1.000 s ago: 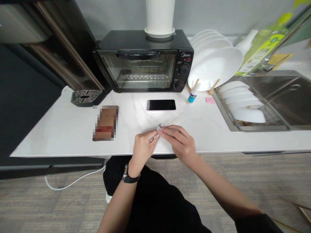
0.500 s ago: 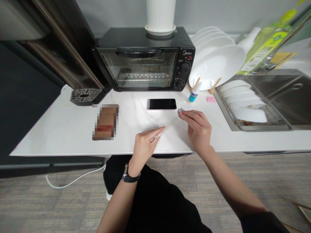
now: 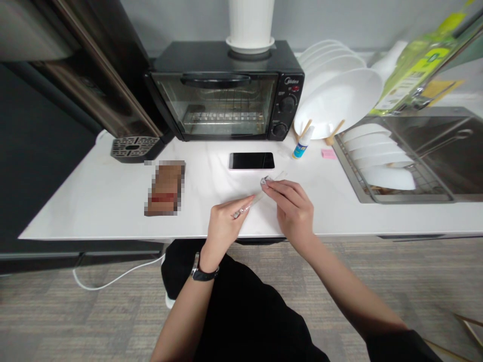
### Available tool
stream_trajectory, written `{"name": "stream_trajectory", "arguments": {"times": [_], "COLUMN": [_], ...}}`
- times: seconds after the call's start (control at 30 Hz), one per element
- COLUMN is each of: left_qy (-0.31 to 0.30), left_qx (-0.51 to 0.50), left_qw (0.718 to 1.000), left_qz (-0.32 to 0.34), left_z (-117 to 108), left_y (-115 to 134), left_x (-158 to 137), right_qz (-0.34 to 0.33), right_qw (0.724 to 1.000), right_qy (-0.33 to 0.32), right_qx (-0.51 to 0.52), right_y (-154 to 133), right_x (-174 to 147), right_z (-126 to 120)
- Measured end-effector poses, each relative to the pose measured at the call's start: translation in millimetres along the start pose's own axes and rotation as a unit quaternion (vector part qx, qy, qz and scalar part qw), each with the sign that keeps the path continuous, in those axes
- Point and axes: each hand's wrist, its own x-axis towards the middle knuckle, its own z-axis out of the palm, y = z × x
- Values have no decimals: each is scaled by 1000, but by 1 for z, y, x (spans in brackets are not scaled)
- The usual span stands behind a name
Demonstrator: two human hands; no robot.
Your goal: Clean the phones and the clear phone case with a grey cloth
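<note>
My left hand (image 3: 226, 221) is closed on the near end of a thin clear case (image 3: 258, 199), held above the counter and tilted nearly edge-on. Something patterned shows through the case by my thumb. Pinched in the fingers of my right hand (image 3: 296, 208) is a small crumpled grey-white wad (image 3: 265, 181), like a cloth or tissue, right at the case. The case's far end sticks out past these fingers. Beyond both hands a phone (image 3: 251, 161) with a dark screen lies flat. A small spray bottle (image 3: 303, 143) with a blue label stands to its right.
A black toaster oven (image 3: 222, 105) stands behind the phone. White plates (image 3: 339, 100) lean in a rack to its right, near a pink pad (image 3: 328, 154) and a sink (image 3: 354, 186) holding bowls. On the left are a blurred-out brown item (image 3: 165, 188) and a drip tray (image 3: 135, 147).
My right hand has slid left and slightly nearer along the case with the wad, uncovering the case's far end. My left hand has stayed almost still.
</note>
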Motion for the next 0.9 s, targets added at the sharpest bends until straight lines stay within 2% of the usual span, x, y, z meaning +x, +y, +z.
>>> {"name": "stream_trajectory", "arguments": {"times": [0.27, 0.43, 0.63, 0.9], "left_qy": [3, -2, -1, -6], "left_qx": [37, 35, 46, 1], "left_qw": [999, 999, 998, 1000], "left_qz": [-3, -3, 47, 28], "left_z": [-3, -3, -2, 0], "left_y": [4, 6, 5, -1], "left_x": [3, 4, 5, 0], "right_qz": [-27, -60, -72, -31], "right_qw": [998, 995, 994, 999], "right_qy": [-19, -43, -60, -34], "right_qx": [52, 67, 54, -4], "right_y": [-37, -45, -27, 15], "right_x": [-10, -14, -9, 1], "right_z": [14, 14, 2, -11]}}
